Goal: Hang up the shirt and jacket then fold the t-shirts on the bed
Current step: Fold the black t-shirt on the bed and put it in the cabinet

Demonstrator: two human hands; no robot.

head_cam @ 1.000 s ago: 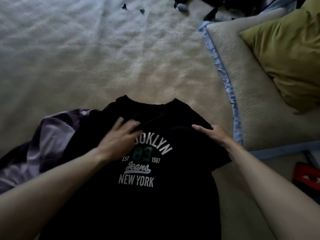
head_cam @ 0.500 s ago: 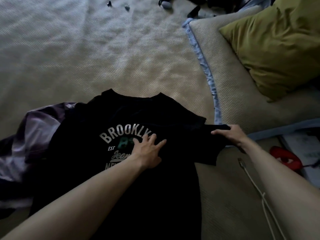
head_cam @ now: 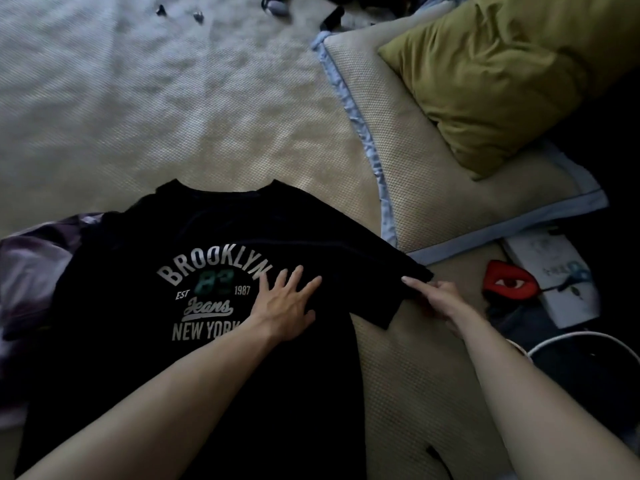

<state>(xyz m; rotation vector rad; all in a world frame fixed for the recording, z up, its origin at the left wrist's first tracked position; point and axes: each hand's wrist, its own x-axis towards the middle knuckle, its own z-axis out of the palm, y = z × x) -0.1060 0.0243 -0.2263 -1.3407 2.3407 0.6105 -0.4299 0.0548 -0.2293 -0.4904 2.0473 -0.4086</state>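
A beige woven bed cover (head_cam: 173,109) fills most of the scene. On the far right lies a mat with a blue border (head_cam: 429,188), and an olive pillow (head_cam: 491,74) rests on it. At the right edge there are a red object (head_cam: 509,280) and a white box (head_cam: 557,271).

The black t-shirt (head_cam: 214,237) lies spread flat on the near part of the bed, print side up, with white "BROOKLYN" letters. It partly covers a purple garment (head_cam: 31,268) at the left.

The left hand (head_cam: 284,303) presses flat on the shirt's chest, fingers straight and spread. The right hand (head_cam: 436,296) pinches the right sleeve (head_cam: 381,289) at its edge.
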